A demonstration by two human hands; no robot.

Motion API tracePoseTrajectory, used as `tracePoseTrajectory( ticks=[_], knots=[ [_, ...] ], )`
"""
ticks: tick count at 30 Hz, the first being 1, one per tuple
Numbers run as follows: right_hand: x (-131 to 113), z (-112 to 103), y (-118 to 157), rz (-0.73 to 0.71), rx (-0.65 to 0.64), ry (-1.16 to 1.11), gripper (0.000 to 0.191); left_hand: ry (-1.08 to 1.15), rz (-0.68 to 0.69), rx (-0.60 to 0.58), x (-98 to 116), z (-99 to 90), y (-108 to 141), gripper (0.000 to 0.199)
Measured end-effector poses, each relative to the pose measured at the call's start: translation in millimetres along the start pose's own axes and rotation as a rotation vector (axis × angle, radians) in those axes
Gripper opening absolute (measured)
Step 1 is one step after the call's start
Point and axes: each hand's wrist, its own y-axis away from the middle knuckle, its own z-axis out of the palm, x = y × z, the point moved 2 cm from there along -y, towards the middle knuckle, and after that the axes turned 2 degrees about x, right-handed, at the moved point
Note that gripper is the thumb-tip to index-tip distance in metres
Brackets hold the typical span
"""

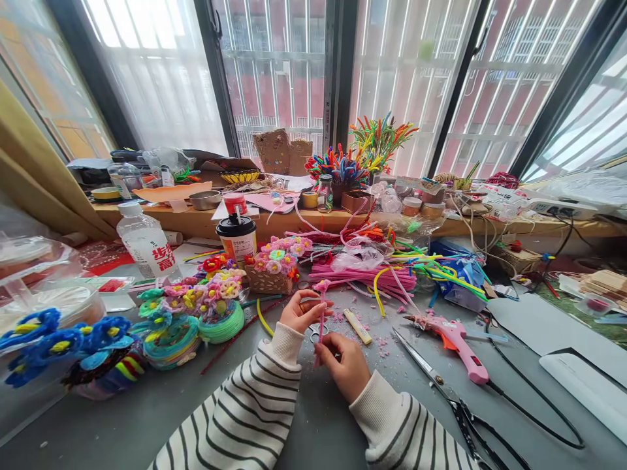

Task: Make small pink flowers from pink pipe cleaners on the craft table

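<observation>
Between my hands stands a thin pink pipe cleaner [322,320], roughly upright, with a bent, bunched top end. My left hand [304,312] pinches it near the top. Lower down, my right hand [345,365] grips it between thumb and fingers. Behind the stem, partly hidden, lie small scissors [315,334] with metal finger loops. Just right of my hands rests a pale yellow stick-like piece [357,326], among pink fuzz scraps. Large scissors [435,378] with black handles lie partly spread to the right, beside a pink glue gun [455,339].
Pots of pipe-cleaner flowers [220,313] stand to the left, near a water bottle [147,241] and a lidded paper cup [237,238]. Bundled pink pipe cleaners [362,277] lie ahead. The glue gun's black cord [539,431] loops at right. A cluttered sill [274,225] runs below the windows.
</observation>
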Motion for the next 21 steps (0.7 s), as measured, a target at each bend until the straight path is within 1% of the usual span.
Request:
tracePoseTrajectory(
  ticks=[2, 4, 6, 8, 10, 12, 15, 16, 18, 21],
  knots=[
    [4, -5, -4, 0.007, 0.043, 0.021, 0.021, 0.036, -0.036, 0.048, -2, 0.2, -1, 0.039],
    [7, -9, -8, 0.005, 0.05, 0.032, 0.021, 0.015, -0.061, 0.07, -4, 0.1, -2, 0.043],
    [9, -10, -10, -0.006, 0.04, 0.038, 0.021, -0.03, -0.078, 0.059, -7, -0.5, -2, 0.04],
    [10, -9, -11, -0.025, 0.031, 0.048, 0.022, -0.06, -0.079, 0.057, -8, -2.4, -3, 0.031],
    [10, -8, -13, -0.035, 0.024, 0.055, 0.025, -0.06, -0.05, 0.091, -8, -5.7, -4, 0.024],
    [12, -7, -15, -0.035, 0.009, 0.075, 0.032, -0.045, 0.003, 0.158, -6, -9.2, -5, 0.021],
    [15, -6, -19, -0.05, -0.032, 0.231, 0.038, -0.016, 0.093, 0.284, -2, -12.9, -6, 0.02],
    [16, -6, -20, -0.059, -0.042, 0.29, 0.036, -0.006, 0.115, 0.322, -1, -13.4, -6, 0.021],
    [18, -5, -22, -0.067, -0.047, 0.373, 0.025, 0.012, 0.139, 0.372, 1, -13.3, -5, 0.022],
    [17, 0, -25, -0.043, -0.038, 0.52, 0.01, 0.024, 0.134, 0.378, 3, -12.1, -4, 0.021]
  ],
)
